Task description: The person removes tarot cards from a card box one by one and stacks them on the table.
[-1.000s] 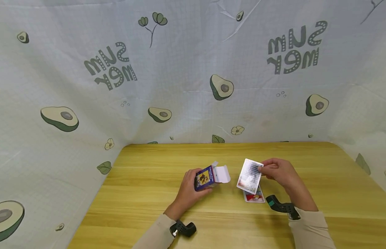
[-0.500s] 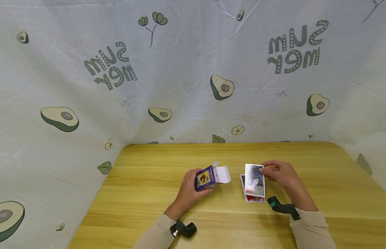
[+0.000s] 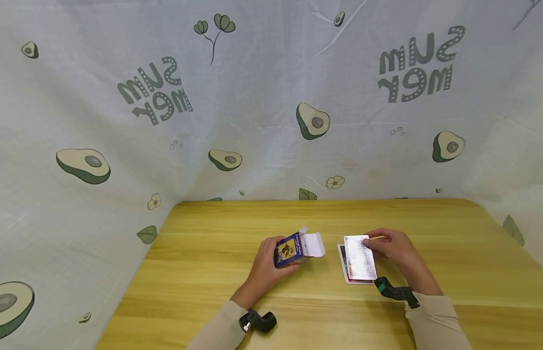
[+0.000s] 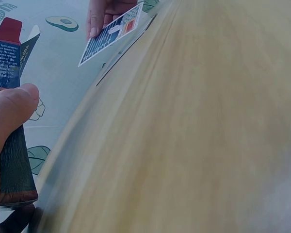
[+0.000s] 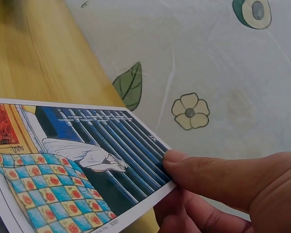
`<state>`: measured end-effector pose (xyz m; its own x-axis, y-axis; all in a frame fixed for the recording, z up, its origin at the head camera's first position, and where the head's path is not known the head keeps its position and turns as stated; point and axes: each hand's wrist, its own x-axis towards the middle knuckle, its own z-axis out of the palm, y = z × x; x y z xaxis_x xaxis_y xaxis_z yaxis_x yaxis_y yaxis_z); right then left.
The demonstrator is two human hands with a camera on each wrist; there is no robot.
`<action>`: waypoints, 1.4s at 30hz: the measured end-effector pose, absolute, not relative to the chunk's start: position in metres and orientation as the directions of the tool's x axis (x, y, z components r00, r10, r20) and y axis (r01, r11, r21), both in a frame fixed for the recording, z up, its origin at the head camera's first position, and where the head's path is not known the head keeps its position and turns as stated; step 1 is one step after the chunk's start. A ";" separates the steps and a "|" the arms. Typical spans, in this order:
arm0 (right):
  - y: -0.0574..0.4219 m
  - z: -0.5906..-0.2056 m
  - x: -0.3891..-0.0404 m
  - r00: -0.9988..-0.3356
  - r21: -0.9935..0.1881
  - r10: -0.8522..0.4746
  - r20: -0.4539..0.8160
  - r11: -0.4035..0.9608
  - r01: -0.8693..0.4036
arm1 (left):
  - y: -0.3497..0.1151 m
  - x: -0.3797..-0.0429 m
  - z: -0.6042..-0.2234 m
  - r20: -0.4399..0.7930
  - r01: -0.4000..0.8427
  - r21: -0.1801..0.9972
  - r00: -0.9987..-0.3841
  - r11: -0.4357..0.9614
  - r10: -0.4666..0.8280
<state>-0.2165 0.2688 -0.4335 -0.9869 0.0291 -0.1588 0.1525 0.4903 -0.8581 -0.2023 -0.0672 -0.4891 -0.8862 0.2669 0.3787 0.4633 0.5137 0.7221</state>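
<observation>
My left hand (image 3: 264, 272) holds a blue tarot card box (image 3: 288, 250), its white top flap (image 3: 314, 244) folded out toward the right. In the left wrist view the thumb lies across the printed side of the box (image 4: 14, 167). Thumb and fingers of my right hand (image 3: 396, 250) pinch the upper right corner of a tarot card (image 3: 360, 262), which glares white in the head view. Up close, this card (image 5: 82, 165) shows a checked quilt, a white figure and rows of blue swords. Beneath it, mostly covered, a red-and-dark card (image 3: 343, 265) lies face up on the table.
The wooden table (image 3: 201, 291) reaches back to a pale curtain (image 3: 262, 87) printed with avocados and leaves. A black wrist camera (image 3: 257, 321) is strapped to the left wrist, another black camera (image 3: 396, 292) to the right.
My right hand has lowered the tarot card toward me and turned it from slanted to nearly in line with the card below, overlapping most of it. The left hand and box have stayed put.
</observation>
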 end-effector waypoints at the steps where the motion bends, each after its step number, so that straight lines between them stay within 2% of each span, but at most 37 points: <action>1: 0.268 -0.435 -0.216 -0.986 -0.858 0.028 -0.162 0.490 0.154 | -0.067 -0.202 -0.489 0.378 0.464 0.722 -0.886 0.513 0.268; 10: 0.264 -0.442 -0.218 -0.989 -0.854 0.003 -0.145 0.504 0.127 | -0.067 -0.203 -0.491 0.380 0.466 0.722 -0.885 0.512 0.268; 20: 0.259 -0.446 -0.219 -0.993 -0.802 0.026 -0.119 0.587 0.112 | -0.067 -0.203 -0.490 0.375 0.461 0.729 -0.887 0.506 0.269; 42: 0.251 -0.446 -0.217 -0.992 -0.728 0.068 -0.110 0.673 0.127 | -0.067 -0.205 -0.491 0.374 0.461 0.733 -0.888 0.501 0.270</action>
<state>-0.2175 0.2510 -0.4464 -0.9916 0.0679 -0.1103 0.1271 0.6734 -0.7282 -0.2047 -0.0670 -0.4913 -0.8875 0.2695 0.3737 0.4607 0.5006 0.7329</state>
